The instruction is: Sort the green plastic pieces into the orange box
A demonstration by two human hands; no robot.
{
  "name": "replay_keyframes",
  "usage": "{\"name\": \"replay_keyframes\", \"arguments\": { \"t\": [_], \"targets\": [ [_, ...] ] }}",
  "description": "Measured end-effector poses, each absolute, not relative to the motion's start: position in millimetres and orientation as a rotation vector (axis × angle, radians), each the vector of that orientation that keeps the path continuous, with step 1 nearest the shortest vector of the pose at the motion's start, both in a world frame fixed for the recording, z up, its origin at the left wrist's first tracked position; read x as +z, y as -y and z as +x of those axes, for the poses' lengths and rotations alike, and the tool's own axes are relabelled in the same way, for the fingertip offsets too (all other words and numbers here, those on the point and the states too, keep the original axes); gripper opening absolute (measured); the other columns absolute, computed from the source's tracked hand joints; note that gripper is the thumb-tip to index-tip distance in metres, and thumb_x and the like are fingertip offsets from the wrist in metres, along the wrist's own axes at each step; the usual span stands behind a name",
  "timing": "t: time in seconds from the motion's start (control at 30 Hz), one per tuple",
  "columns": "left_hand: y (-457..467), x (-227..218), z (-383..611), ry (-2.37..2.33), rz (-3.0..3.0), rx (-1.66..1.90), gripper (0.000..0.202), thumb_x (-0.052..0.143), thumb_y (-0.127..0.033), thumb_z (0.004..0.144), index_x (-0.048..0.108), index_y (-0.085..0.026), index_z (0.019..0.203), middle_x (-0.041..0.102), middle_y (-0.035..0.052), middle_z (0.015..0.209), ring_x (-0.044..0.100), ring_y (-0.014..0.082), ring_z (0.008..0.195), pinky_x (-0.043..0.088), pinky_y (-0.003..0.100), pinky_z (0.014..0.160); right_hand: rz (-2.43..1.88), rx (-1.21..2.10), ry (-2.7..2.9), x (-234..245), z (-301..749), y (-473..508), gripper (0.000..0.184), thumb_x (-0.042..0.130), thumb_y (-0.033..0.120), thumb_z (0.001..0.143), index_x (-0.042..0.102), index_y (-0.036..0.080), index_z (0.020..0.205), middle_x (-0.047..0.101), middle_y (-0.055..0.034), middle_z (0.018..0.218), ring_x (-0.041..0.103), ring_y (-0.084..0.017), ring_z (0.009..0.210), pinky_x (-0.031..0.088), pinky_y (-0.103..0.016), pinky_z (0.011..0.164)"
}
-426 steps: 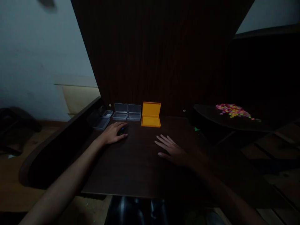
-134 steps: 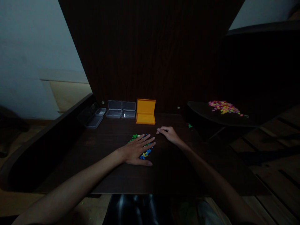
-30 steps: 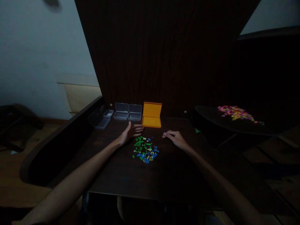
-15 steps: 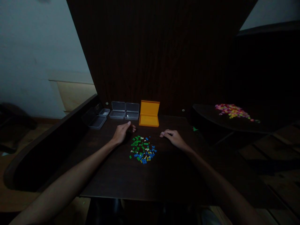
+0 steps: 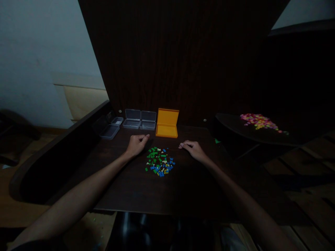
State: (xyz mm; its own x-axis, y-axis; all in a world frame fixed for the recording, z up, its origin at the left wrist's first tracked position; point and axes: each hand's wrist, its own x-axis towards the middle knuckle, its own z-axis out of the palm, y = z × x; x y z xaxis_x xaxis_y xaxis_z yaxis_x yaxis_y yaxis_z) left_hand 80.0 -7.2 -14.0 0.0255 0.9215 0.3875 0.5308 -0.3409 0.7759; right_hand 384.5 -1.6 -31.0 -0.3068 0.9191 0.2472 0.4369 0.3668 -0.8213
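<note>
Clear boxes (image 5: 131, 123) sit open back left, beyond my left hand (image 5: 137, 144), which is curled in; can't tell if it's hiding anything. The small bricks (image 5: 160, 159) lie scattered just right, open orange box (image 5: 168, 116) behind. My right hand (image 5: 194, 150)'s pinched, contents unclear. I'd nip pieces singly, lightly, so neighbours don't skitter.

On our own body we see two slim, bare forearms (image 5: 89, 188) leading to an ungloved left hand (image 5: 136, 144) and right hand (image 5: 195, 150), what looks like a dark sleeve edge (image 5: 36, 246) at lower left, and black legwear (image 5: 131, 228) with glossy, pale streaks.
</note>
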Motion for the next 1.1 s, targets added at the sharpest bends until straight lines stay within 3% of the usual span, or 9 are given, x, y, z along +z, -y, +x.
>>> {"name": "replay_keyframes", "arguments": {
  "t": [0.1,0.27,0.37,0.47,0.53,0.7,0.83,1.0,1.1],
  "targets": [
    [10,-12,81,-1.449,1.903,1.279,0.049,0.046,-0.047,0.087,0.034,-0.019,0.048,0.029,-0.0047,0.050,0.031,0.0096,0.049,0.025,0.025,0.052,-1.170,0.799,1.895,-32,384,1,0.037,0.056,0.053,0.085,0.073,0.022,0.072,0.072,-0.0051,0.082,0.065,-0.022,0.086,0.046,-0.035,0.087],
    [9,-10,79,-1.407,1.931,1.279,0.048,0.039,-0.050,0.093,0.055,-0.017,0.062,0.049,-0.0022,0.055,0.048,0.0133,0.056,0.038,0.024,0.058,-1.172,0.721,1.843,-35,384,-4,0.033,0.056,0.048,0.085,0.071,0.021,0.076,0.072,-0.0054,0.085,0.065,-0.022,0.088,0.046,-0.036,0.087],
    [8,-10,77,-1.376,1.938,1.253,0.052,0.038,-0.058,0.093,0.064,-0.017,0.073,0.062,0.0017,0.067,0.059,0.0175,0.068,0.046,0.028,0.071,-1.207,0.658,1.805,-36,383,-5,0.027,0.055,0.042,0.085,0.070,0.020,0.085,0.072,-0.0053,0.090,0.064,-0.021,0.089,0.047,-0.035,0.085],
    [9,-12,78,-1.184,1.840,1.173,0.063,0.030,-0.065,0.094,0.069,-0.016,0.096,0.072,0.0075,0.094,0.065,0.0234,0.092,0.048,0.036,0.089,-1.225,0.597,1.847,-37,380,-7,0.023,0.055,0.036,0.085,0.068,0.020,0.094,0.070,-0.0052,0.094,0.063,-0.019,0.087,0.047,-0.033,0.082],
    [10,-15,80,-1.018,1.737,1.086,0.071,0.021,-0.068,0.094,0.066,-0.015,0.111,0.071,0.0106,0.111,0.063,0.0262,0.107,0.046,0.041,0.098,-1.229,0.545,1.888,-37,377,-11,0.024,0.055,0.034,0.085,0.066,0.019,0.100,0.067,-0.0045,0.090,0.061,-0.018,0.083,0.048,-0.031,0.078],
    [13,-17,85,-0.824,1.671,0.881,0.079,0.010,-0.068,0.095,0.063,-0.016,0.123,0.062,0.0109,0.131,0.052,0.0273,0.128,0.036,0.046,0.111,-1.271,0.394,1.935,-37,366,-22,0.033,0.053,0.029,0.087,0.057,0.017,0.118,0.058,-0.0016,0.082,0.057,-0.016,0.074,0.048,-0.029,0.072],
    [20,-10,89,-0.870,1.890,0.705,0.081,0.004,-0.067,0.094,0.058,-0.019,0.132,0.055,0.0074,0.140,0.043,0.0265,0.136,0.026,0.046,0.118,-1.268,0.207,2.124,-36,359,-19,0.040,0.048,0.027,0.091,0.051,0.018,0.130,0.059,-0.0059,0.096,0.058,-0.018,0.086,0.049,-0.032,0.081],
    [29,-4,92,-0.950,2.132,0.472,0.078,0.004,-0.070,0.092,0.040,-0.027,0.147,0.037,0.0015,0.154,0.022,0.0271,0.147,0.014,0.049,0.122,-1.319,0.075,2.284,-32,355,-8,0.043,0.043,0.028,0.095,0.049,0.019,0.136,0.059,-0.0107,0.111,0.060,-0.021,0.096,0.050,-0.033,0.086],
    [31,-4,94,-0.923,2.187,0.395,0.080,0.002,-0.072,0.091,0.031,-0.027,0.151,0.029,0.0010,0.157,0.018,0.0269,0.148,0.011,0.049,0.122,-1.400,0.053,2.270,-29,353,-6,0.045,0.044,0.029,0.094,0.046,0.019,0.138,0.061,-0.0111,0.116,0.062,-0.021,0.096,0.050,-0.031,0.085]
  ]
}}
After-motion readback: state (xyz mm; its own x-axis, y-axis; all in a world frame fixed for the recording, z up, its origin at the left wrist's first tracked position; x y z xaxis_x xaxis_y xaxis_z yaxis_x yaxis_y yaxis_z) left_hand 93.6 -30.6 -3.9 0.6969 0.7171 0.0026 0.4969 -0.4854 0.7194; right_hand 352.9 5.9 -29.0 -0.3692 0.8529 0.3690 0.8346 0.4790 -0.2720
